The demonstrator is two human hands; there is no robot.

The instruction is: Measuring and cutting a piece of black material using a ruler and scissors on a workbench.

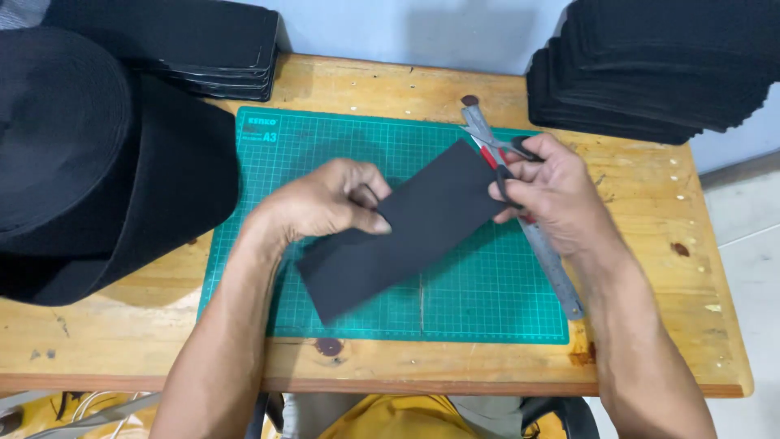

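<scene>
L hand [329,203] grip pinched on black sheet [398,232], R hand [548,187] grip closed on scissors [508,150] at sheet's far edge, steel ruler [544,248] under R hand, green mat [487,293] below on wooden worktop [122,333].

My bench is a varnished pine table [390,81], knotty, stained, scuffed along the near edge. Pale blue-grey wall [422,32] directly behind it. Light tiled floor [751,236] on my right. Even overhead light, soft shadows on the wood.

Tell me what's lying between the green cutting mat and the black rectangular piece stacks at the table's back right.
In the head view, only bare wooden table separates the cutting mat from the black stacks.
</scene>
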